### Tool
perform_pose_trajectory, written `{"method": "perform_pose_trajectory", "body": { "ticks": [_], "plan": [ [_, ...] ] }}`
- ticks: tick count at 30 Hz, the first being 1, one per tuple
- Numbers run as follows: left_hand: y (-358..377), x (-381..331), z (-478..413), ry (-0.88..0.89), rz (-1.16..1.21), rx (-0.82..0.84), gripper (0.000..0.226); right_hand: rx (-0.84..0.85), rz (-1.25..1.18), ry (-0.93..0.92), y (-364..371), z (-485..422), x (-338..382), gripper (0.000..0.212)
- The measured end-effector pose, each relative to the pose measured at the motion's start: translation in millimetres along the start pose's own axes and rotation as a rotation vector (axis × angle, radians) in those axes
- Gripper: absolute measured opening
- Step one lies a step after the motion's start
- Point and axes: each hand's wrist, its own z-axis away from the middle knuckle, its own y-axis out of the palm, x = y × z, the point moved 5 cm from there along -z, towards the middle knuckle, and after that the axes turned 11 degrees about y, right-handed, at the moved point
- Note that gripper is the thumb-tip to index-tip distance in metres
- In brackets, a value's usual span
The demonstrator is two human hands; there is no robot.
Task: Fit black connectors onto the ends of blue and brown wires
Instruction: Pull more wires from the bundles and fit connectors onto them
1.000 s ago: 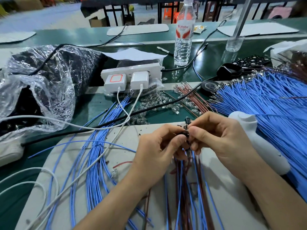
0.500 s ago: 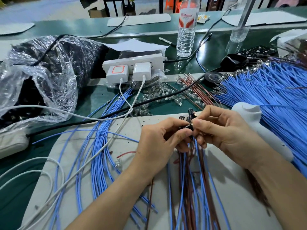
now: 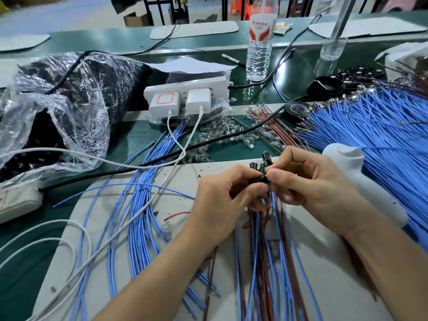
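My left hand (image 3: 228, 195) and my right hand (image 3: 308, 184) meet over the pale mat (image 3: 176, 228), pinching a cluster of small black connectors (image 3: 261, 166) between thumbs and forefingers. A bundle of blue and brown wires (image 3: 266, 262) hangs from the connectors down toward me. Several connector tops stick up above my fingertips. Loose blue wires (image 3: 139, 216) lie fanned on the mat at my left. A large heap of blue wires (image 3: 382, 135) with metal terminals lies at the right, with brown wires (image 3: 271, 126) beside it.
A clear plastic bag of black parts (image 3: 69, 107) sits at the left. A white power strip (image 3: 185, 93) with chargers and white cables stands behind, a water bottle (image 3: 259, 42) beyond it. A white handheld tool (image 3: 361, 181) lies right of my hands. Small glass bulbs (image 3: 222, 133) are scattered mid-table.
Both hands stay together on the connector cluster with small finger shifts; more connector tops show above the fingers. The view has tilted down slightly.
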Motion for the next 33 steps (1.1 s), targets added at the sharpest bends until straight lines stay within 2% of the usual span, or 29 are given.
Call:
{"method": "perform_pose_trajectory", "body": {
  "ticks": [5, 14, 17, 20, 24, 29, 33],
  "plan": [
    [2, 0, 3, 0.004, 0.034, 0.008, 0.009, 0.042, -0.017, 0.032, -1, 1, 0, 0.02],
    [5, -3, 4, 0.03, 0.126, -0.018, 0.01, 0.09, -0.1, 0.05, 1, 1, 0, 0.011],
    [5, -4, 1, 0.055, 0.094, -0.02, 0.009, 0.031, -0.095, -0.012, 5, 0, 1, 0.018],
    [4, -3, -2, 0.095, -0.03, -0.034, 0.005, -0.103, -0.055, -0.132, 2, 1, 8, 0.019],
    [3, -4, -2, 0.144, -0.112, -0.065, 0.014, -0.194, -0.195, -0.218, -19, 6, 23, 0.015],
    [3, -6, -3, 0.19, -0.137, -0.05, 0.024, -0.064, -0.235, -0.23, -9, 8, 24, 0.007],
    [2, -7, -2, 0.203, -0.146, -0.04, 0.026, -0.056, -0.154, -0.218, -1, 9, 20, 0.02]
  ]
}}
